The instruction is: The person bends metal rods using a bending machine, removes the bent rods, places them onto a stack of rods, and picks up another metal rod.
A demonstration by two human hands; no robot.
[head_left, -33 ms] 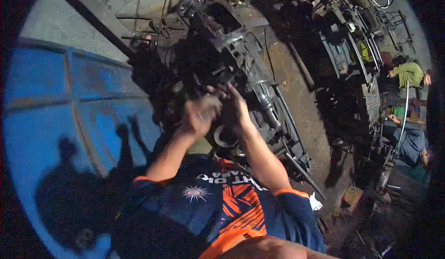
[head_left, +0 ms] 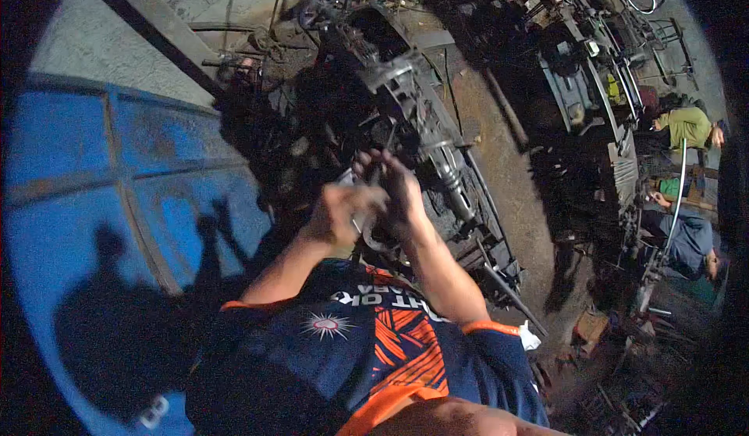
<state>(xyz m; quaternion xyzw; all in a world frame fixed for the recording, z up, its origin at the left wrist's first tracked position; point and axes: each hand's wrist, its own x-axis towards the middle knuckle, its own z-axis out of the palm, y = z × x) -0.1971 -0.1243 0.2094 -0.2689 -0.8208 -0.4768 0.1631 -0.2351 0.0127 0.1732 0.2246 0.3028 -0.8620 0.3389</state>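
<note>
My left hand (head_left: 347, 208) and my right hand (head_left: 399, 190) are close together in front of my chest, over a dark metal machine (head_left: 425, 128). Motion smears the fingers of the left hand; a pale edge shows beside them, and I cannot make out what it is. My right hand is upright, its darkened palm turned toward the left one and its fingers stretched and slightly bent. Just below the hands is a round metal ring-shaped part (head_left: 380, 237). A shiny stepped shaft (head_left: 450, 178) lies on the machine to the right of my right hand.
A blue metal panel (head_left: 66, 135) stands at left, under a slanting beam (head_left: 156, 26). Beyond the strip of floor (head_left: 499, 163) at right is more machinery (head_left: 566, 85). Two people, one in an olive top (head_left: 688, 128) and one in dark clothes (head_left: 686, 241), are at the far right.
My hands have come closer together, the left moving right and the right turning inward with its fingers less spread. The machine and the panel stay in place.
</note>
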